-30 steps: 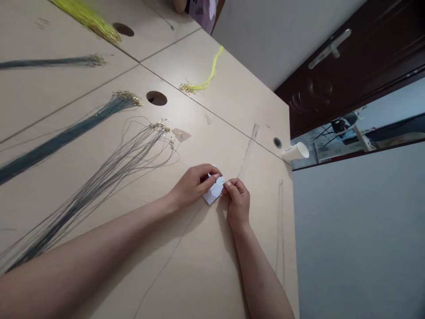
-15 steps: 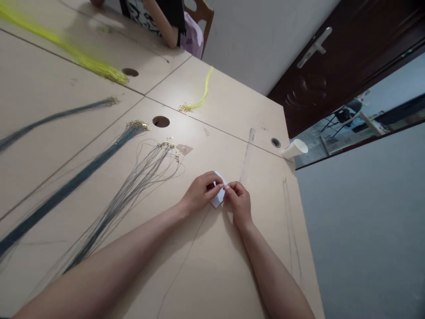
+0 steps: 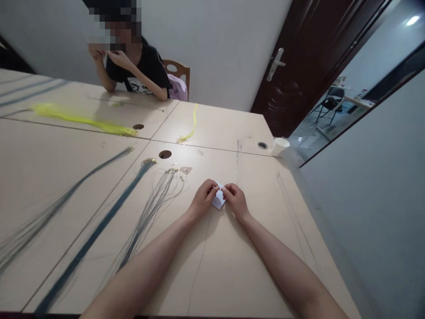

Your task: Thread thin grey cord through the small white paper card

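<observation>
Both my hands meet over a small white card point(image 3: 218, 202) lying on the beige table point(image 3: 232, 266). My left hand point(image 3: 202, 201) pinches the card's left side. Fingertips of my right hand point(image 3: 236, 200) close on its right edge. A thin grey cord point(image 3: 199, 261) runs from the card back toward me across the table. Whether the cord is fixed to the card is hidden by my fingers.
Bundles of grey cords point(image 3: 151, 208) and blue cords point(image 3: 99, 230) lie to the left, yellow ones point(image 3: 83, 119) farther back. A clear ruler point(image 3: 239, 159) and a white paper cup point(image 3: 279, 146) lie beyond my hands. Another person point(image 3: 139, 71) sits at the far side. A dark door point(image 3: 299, 66) stands at right.
The camera has tilted up, bringing the seated person and the far wall into view. My hands stay together on the white card in the same grip.
</observation>
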`<state>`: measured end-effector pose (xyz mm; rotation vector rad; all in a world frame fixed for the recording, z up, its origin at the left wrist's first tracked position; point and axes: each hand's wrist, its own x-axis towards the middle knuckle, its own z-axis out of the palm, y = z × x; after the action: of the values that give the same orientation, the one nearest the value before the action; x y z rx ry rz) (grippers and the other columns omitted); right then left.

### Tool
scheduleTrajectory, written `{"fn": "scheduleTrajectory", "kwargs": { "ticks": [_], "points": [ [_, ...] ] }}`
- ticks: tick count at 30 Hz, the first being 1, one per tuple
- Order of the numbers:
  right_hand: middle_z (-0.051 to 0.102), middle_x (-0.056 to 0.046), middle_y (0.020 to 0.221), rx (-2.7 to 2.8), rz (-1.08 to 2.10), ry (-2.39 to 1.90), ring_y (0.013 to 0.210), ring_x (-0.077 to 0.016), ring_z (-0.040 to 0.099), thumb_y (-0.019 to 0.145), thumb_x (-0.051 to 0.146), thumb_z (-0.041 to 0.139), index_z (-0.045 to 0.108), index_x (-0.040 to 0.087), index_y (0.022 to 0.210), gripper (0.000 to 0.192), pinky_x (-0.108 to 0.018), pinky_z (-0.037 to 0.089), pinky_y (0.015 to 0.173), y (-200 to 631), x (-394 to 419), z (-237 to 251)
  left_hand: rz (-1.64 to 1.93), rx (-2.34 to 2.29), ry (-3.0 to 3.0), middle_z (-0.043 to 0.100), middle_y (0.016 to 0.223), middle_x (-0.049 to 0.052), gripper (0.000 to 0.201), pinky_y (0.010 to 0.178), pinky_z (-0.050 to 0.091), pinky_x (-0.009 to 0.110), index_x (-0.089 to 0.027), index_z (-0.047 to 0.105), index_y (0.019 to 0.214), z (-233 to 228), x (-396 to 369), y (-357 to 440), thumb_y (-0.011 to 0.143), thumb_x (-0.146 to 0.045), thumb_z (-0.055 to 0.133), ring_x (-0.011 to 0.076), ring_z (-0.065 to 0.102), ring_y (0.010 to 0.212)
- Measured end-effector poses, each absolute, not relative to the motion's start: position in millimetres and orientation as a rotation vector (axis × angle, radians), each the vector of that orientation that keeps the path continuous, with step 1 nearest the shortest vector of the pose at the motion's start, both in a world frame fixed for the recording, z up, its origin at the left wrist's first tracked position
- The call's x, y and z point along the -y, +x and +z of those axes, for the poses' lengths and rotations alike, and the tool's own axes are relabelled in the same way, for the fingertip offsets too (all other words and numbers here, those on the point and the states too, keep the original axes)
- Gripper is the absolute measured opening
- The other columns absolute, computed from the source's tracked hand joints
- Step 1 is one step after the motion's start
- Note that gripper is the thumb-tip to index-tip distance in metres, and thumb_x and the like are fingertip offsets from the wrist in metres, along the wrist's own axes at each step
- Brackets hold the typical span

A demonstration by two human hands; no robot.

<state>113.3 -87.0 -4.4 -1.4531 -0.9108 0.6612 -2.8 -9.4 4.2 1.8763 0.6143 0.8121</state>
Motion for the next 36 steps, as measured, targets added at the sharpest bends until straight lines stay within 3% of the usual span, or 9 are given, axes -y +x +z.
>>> {"fn": "scheduleTrajectory", "kwargs": {
  "ticks": [10, 14, 20, 36],
  "points": [
    [0.05, 0.004, 0.056, 0.892, 0.608, -1.349, 0.055, -0.0126, 0.05, 0.078, 0.034, 0.051, 0.052, 0.019, 0.069, 0.018, -0.025, 0.04, 0.058, 116.5, 86.9, -7.1, 0.643, -0.74, 1.927, 0.051, 0.061, -0.003, 0.026, 0.056, 0.036, 0.022, -0.016, 0.053, 0.076, 19.7, 14.9, -3.0, 0.084, -0.036, 0.038, 0.0096, 0.045, 0.056],
    [0.05, 0.004, 0.059, 0.872, 0.599, -1.317, 0.055, -0.012, 0.05, 0.08, 0.035, 0.048, 0.051, 0.02, 0.073, 0.017, -0.025, 0.041, 0.058, 118.2, 86.8, -7.9, 0.506, -0.741, 2.004, 0.055, 0.056, -0.002, 0.024, 0.052, 0.033, 0.022, -0.016, 0.055, 0.067, 37.3, 15.1, -7.9, 0.078, -0.037, 0.049, 0.01, 0.046, 0.051],
    [0.051, 0.004, 0.062, 0.879, 0.616, -1.276, 0.054, -0.0115, 0.05, 0.081, 0.035, 0.047, 0.051, 0.02, 0.076, 0.016, -0.024, 0.041, 0.056, 116.8, 86.7, -9.9, 0.622, -0.904, 2.175, 0.065, 0.076, 0.002, 0.024, 0.068, 0.039, 0.026, -0.018, 0.062, 0.074, 58.9, 7.4, -12.8, 0.078, -0.039, 0.05, 0.0157, 0.056, 0.073],
    [0.054, 0.002, 0.061, 0.957, 0.683, -1.276, 0.058, -0.0132, 0.05, 0.073, 0.035, 0.056, 0.056, 0.018, 0.067, 0.017, -0.026, 0.04, 0.058, 120.0, 92.2, -7.7, 0.747, -0.964, 1.862, 0.062, 0.072, 0.003, 0.023, 0.065, 0.04, 0.026, -0.016, 0.059, 0.072, 30.5, 39.9, -0.4, 0.074, -0.038, 0.055, 0.0144, 0.055, 0.07]
  ]
}}
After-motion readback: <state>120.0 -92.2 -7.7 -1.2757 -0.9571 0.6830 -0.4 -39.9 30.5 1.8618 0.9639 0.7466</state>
